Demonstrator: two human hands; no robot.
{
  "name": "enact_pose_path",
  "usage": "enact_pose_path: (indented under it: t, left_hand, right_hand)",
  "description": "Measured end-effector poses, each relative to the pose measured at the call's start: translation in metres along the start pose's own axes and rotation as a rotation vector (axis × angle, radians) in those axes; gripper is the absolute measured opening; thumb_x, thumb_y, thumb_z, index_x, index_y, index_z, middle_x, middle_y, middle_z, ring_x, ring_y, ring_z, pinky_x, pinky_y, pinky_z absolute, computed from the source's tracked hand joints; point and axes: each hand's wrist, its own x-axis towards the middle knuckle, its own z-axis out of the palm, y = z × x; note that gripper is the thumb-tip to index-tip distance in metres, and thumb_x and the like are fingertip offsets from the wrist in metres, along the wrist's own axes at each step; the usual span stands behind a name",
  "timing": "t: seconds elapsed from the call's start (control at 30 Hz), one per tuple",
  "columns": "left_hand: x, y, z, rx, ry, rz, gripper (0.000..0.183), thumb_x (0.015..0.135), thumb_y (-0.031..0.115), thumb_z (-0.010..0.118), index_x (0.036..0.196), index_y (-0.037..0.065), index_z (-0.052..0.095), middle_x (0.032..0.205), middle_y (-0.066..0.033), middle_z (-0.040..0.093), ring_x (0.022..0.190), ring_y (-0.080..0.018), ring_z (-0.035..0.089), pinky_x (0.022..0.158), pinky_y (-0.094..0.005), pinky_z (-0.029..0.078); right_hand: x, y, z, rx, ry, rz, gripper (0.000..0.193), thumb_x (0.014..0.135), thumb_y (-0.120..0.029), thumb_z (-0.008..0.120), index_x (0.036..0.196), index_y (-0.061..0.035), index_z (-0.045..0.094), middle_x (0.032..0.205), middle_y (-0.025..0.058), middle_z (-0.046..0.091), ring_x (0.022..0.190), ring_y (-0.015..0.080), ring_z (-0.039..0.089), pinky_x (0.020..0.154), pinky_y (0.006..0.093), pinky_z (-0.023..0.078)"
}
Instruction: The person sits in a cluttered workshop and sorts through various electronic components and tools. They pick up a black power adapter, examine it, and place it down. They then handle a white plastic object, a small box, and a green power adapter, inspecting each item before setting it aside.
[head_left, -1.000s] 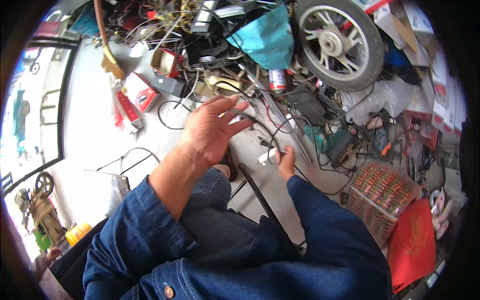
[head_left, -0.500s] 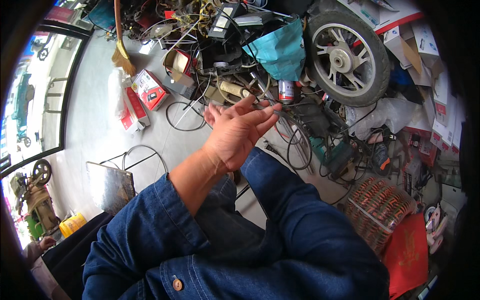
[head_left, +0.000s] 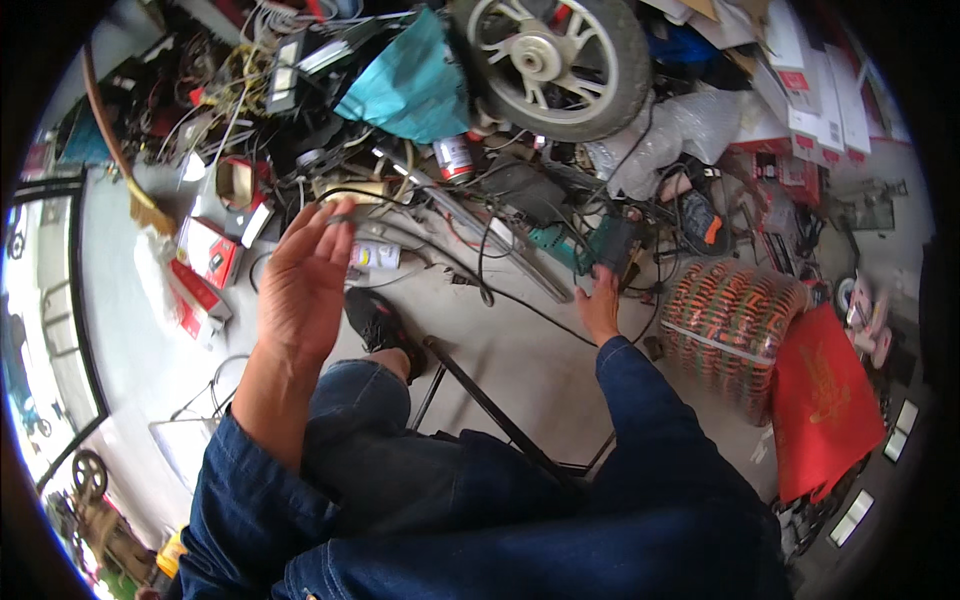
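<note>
A thin, looped black cable [head_left: 487, 298] trails between the left hand [head_left: 303, 290], fingers narrow, grip unclear, and the right hand [head_left: 600, 308], spread wide by a green plastic power tool [head_left: 560, 243]; handling cable seems the step, next calling for free slack.

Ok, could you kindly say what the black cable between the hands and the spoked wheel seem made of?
The black cable seems sheathed in matte plastic or rubber, bending smoothly; its core is hidden. The spoked wheel looks like dull silvery-grey metal; its matte black tyre is probably rubber.
</note>
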Motion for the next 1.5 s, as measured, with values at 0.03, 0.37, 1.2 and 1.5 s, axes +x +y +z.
enact_pose_path:
  t: [0.03, 0.37, 1.2, 1.5]
  left_hand:
    - [0.002, 0.001, -0.006, -0.006, 0.051, 0.034, 0.044, 0.085, 0.0, 0.051, 0.123, -0.006, 0.03, 0.115, -0.0192, 0.051, 0.11, -0.0264, 0.052, 0.092, -0.0308, 0.044]
    - [-0.001, 0.004, 0.006, 0.047, 0.138, 0.031, 0.028, 0.087, 0.004, 0.05, 0.113, -0.004, 0.046, 0.101, -0.0102, 0.056, 0.09, -0.0159, 0.054, 0.082, -0.0276, 0.045]
    - [-0.012, 0.006, 0.013, -0.279, -0.13, -0.107, 0.033, 0.094, 0.013, 0.044, 0.125, 0.004, 0.038, 0.091, -0.0069, 0.047, 0.052, -0.0041, 0.029, 0.044, -0.0167, 0.033]
    - [-0.023, 0.015, 0.04, -0.186, 0.034, 0.018, 0.047, 0.093, 0.029, 0.047, 0.126, 0.002, 0.03, 0.119, -0.021, 0.047, 0.077, -0.0151, 0.057, 0.074, -0.0257, 0.05]
  right_hand:
    - [0.011, -0.024, -0.016, -0.103, 0.053, -0.055, 0.05, 0.07, -0.019, 0.073, 0.109, -0.0008, 0.047, 0.112, 0.0185, 0.046, 0.103, 0.0314, 0.047, 0.084, 0.0424, 0.04]
    - [0.021, -0.005, 0.004, -0.25, 0.026, -0.079, 0.019, 0.076, -0.02, 0.065, 0.07, -0.0049, 0.055, 0.067, 0.0129, 0.054, 0.069, 0.0342, 0.054, 0.063, 0.0439, 0.043]
    - [-0.048, -0.29, 0.011, 0.501, -0.097, -0.624, 0.034, 0.073, -0.008, 0.065, 0.106, -0.0089, 0.054, 0.107, 0.0096, 0.054, 0.099, 0.0275, 0.051, 0.084, 0.0377, 0.04]
    - [0.018, -0.312, -0.02, 0.874, -0.077, -0.518, 0.017, 0.085, 0.004, 0.046, 0.095, -0.0037, 0.058, 0.086, 0.0085, 0.062, 0.082, 0.0171, 0.06, 0.07, 0.029, 0.047]
